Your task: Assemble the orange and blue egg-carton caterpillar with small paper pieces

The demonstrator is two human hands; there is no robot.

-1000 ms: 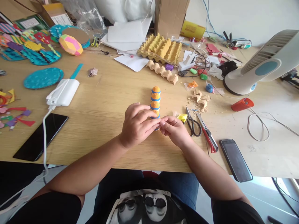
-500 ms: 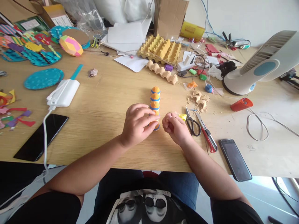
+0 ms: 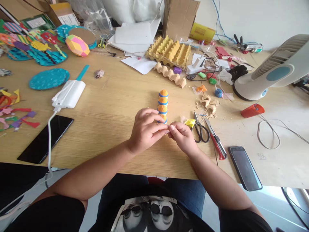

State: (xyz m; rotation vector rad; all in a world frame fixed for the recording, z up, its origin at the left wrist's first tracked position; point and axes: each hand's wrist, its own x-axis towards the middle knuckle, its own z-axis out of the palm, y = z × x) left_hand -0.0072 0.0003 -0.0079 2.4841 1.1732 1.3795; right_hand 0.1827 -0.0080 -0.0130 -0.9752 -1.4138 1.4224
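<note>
A strip of egg-carton bumps [image 3: 163, 100], coated orange with blue bands, stands lengthwise on the table in front of me. Its near end is hidden behind my left hand [image 3: 147, 130], whose thumb and forefinger pinch together there. My right hand [image 3: 182, 137] is closed, thumb against forefinger, and its tips meet those of the left. Whatever lies between the fingertips is too small or covered to make out. Just right of my right hand lie a yellow lump of clay in a wrapper [image 3: 190, 122] and black-handled scissors [image 3: 201, 130].
A red utility knife [image 3: 218, 146] and a phone [image 3: 245, 167] lie to the right, near a white fan [image 3: 267, 71]. Behind are an uncoated carton strip [image 3: 170, 75] and a yellow egg tray [image 3: 169, 51]. A power bank [image 3: 70, 94] and a black phone [image 3: 45, 138] lie left.
My right hand has come left until its fingertips meet those of my left hand. The left fingertips have dipped slightly. The whole view has shifted a little.
</note>
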